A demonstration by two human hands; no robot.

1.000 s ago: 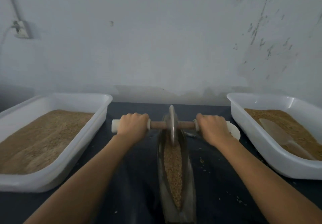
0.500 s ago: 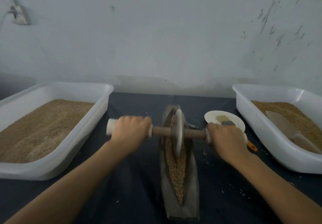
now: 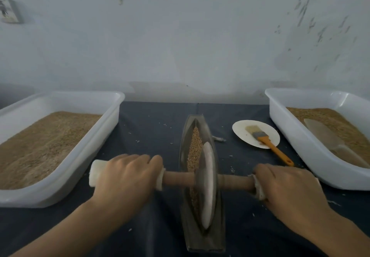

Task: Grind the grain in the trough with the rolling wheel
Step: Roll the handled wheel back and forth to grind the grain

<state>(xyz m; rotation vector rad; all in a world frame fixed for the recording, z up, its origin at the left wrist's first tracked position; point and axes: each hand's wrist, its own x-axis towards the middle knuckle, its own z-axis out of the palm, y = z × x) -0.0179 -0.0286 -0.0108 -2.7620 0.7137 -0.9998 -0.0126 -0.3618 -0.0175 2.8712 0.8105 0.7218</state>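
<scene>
One boat-shaped metal trough [image 3: 200,234] is set lengthwise at the middle of the dark-covered desk [image 3: 156,122], and a strip of grain [image 3: 195,146] is seen along its groove. One rolling wheel [image 3: 207,184] stands upright in the near half of the trough, on one wooden axle [image 3: 178,178] with white-wrapped ends. The left hand [image 3: 125,178] is curled round the left wrap and the right hand [image 3: 288,188] round the right wrap; two hands are counted. Two white plastic tubs are seen, one on the left [image 3: 112,104] and one on the right [image 3: 280,106], each holding grain; one pale scoop [image 3: 324,136] lies in the right one. One white plate [image 3: 240,128] carries one orange-handled brush [image 3: 268,142].
</scene>
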